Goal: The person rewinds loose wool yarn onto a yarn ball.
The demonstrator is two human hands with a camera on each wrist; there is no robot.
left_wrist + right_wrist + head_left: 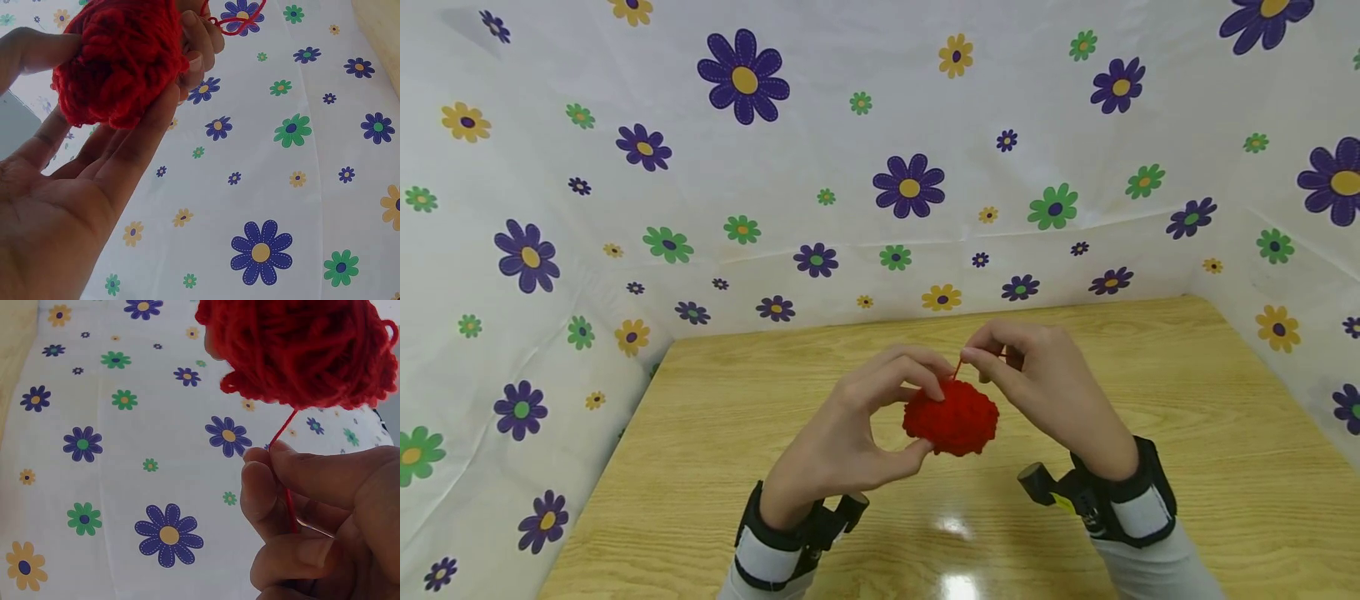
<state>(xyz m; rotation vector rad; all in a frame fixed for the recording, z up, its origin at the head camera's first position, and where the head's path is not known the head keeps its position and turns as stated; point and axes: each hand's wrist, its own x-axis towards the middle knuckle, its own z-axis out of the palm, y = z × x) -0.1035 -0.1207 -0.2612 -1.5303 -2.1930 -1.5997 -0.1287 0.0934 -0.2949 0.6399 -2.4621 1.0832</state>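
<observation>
A ball of red yarn [953, 419] is held above the table by my left hand [865, 425], its thumb below and its fingers on top. In the left wrist view the yarn ball [122, 62] sits between the thumb and the fingers. Just right of the ball, my right hand [1037, 371] pinches a strand of yarn [957, 368] between thumb and forefinger. From the right wrist view, this red strand [285, 428] runs from the underside of the ball into the pinch and on past the curled fingers.
Beneath both hands lies a wooden table [715, 433] with a light glare near its front. A white cloth [820, 150] printed with flowers stands behind it and along both sides. Each wrist wears a strap [1138, 508] with a small camera.
</observation>
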